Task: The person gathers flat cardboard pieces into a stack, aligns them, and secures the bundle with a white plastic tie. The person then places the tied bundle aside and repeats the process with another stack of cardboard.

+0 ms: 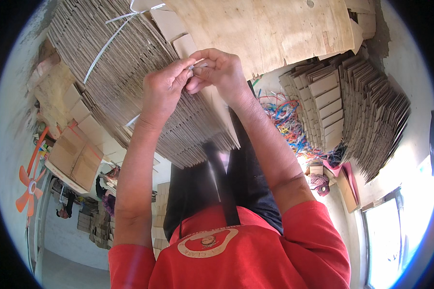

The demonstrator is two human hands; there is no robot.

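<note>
Well to the left of the left hand (161, 89) was 1 orange fan (32, 187), with 1 brown carton (77, 156) nearer that hand. To the right of the right hand (222, 74) lay tangled coloured strips (285, 120); beyond them stood stacked cardboard sheets (376, 115), and farther out 1 bright framed opening (383, 243).

Pale, patchy walls (17, 125), bright window (383, 241) at lower right, white glare (423, 185) beside it, orange-bladed fan (31, 188) at left.

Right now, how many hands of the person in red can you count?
2: the left hand and right hand, meeting over the flattened cardboard stack. Some fingers are partly hidden.
</note>
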